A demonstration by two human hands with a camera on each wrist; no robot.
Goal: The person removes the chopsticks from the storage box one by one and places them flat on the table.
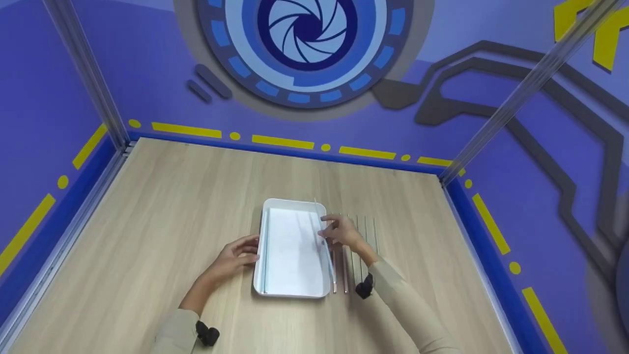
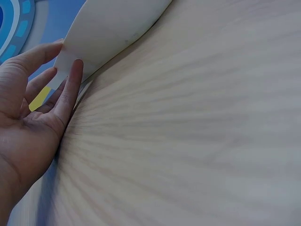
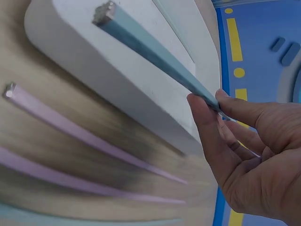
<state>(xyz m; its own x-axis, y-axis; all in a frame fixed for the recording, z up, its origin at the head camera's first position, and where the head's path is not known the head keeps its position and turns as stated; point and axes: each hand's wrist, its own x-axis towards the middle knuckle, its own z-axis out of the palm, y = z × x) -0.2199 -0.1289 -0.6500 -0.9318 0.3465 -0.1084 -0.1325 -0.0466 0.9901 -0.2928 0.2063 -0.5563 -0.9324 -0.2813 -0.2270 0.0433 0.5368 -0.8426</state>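
Head view: left hand [image 1: 230, 257], fingers relaxed, touches white rectangular tray [image 1: 295, 255]; right hand [image 1: 344, 232] pinches slim pale-blue stick [image 3: 160, 61]; right wrist: silvery end

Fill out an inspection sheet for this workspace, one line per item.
Surface: pale wood-grain table.
Job's things: white tray with at least one blue stick along its left wall; pink sticks and others to its right.
Clutter: nothing seen.
Hands: left hand, fingers touching the tray's left side; right hand, fingers pinching another blue stick.
Cables: nothing seen.
Surroundings: printed blue-purple panels, corner posts.
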